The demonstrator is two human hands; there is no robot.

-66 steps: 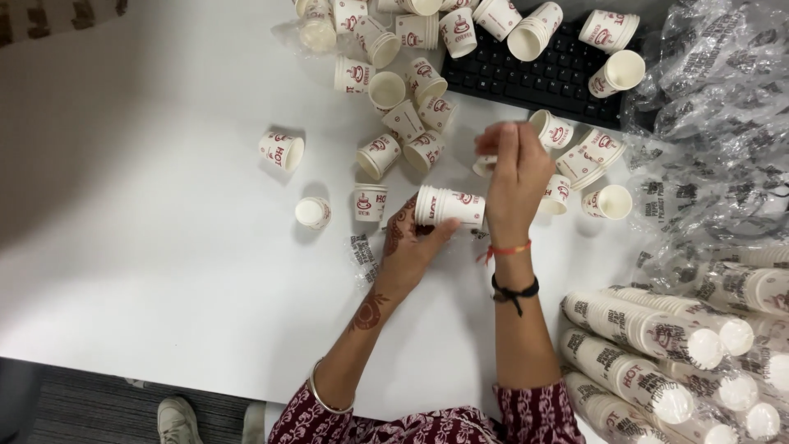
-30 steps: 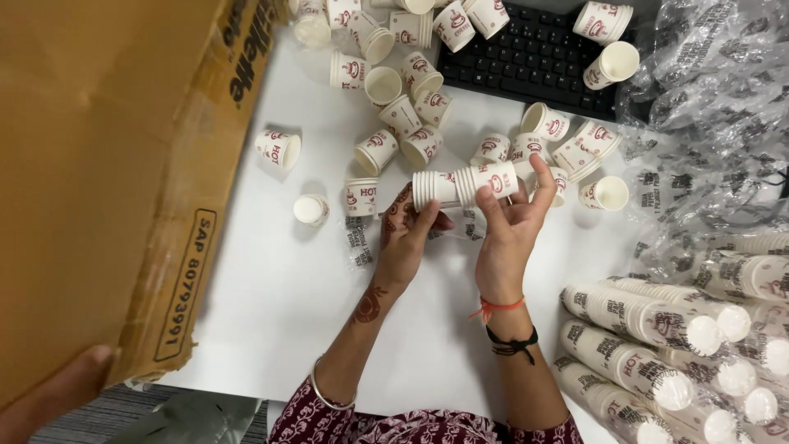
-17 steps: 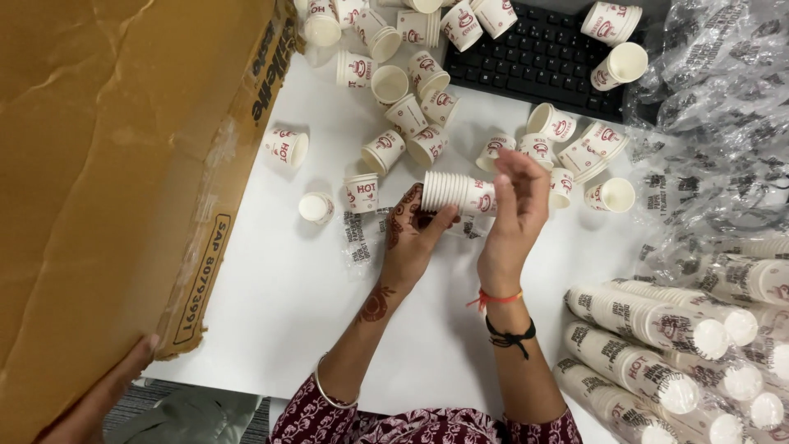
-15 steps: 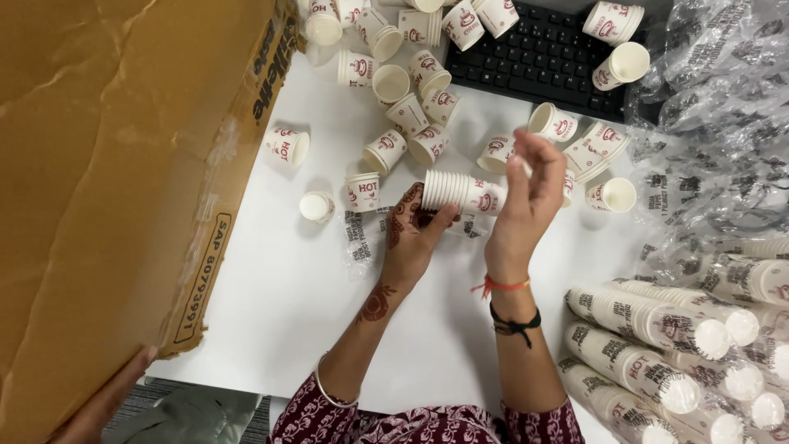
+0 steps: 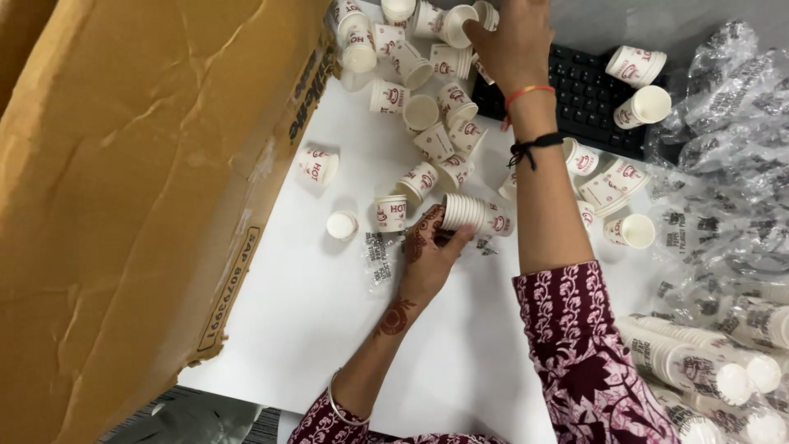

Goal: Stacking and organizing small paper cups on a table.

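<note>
1. The left hand (image 5: pixel 429 247), near the centre of the frame, has its fingers wrapped around a short stack of nested paper cups (image 5: pixel 475 214), which lies on its side just above the white table (image 5: pixel 329 329).
2. The right hand (image 5: pixel 514 41) reaches to the top centre of the frame, over the pile of loose cups (image 5: pixel 427 115); its fingers curl down among them, but whether they grip one cannot be told.
3. A black keyboard (image 5: pixel 592 94) lies at the upper right, partly under the right forearm, with two cups resting on it.
4. A large cardboard box (image 5: pixel 140 189) fills the left side of the frame.
5. Crumpled clear plastic wrappers (image 5: pixel 723 164) lie along the right edge.
6. Long wrapped sleeves of cups (image 5: pixel 707 370) lie in the lower right corner.
7. A single upturned cup (image 5: pixel 341 224) stands left of the held stack, apart from it.
</note>
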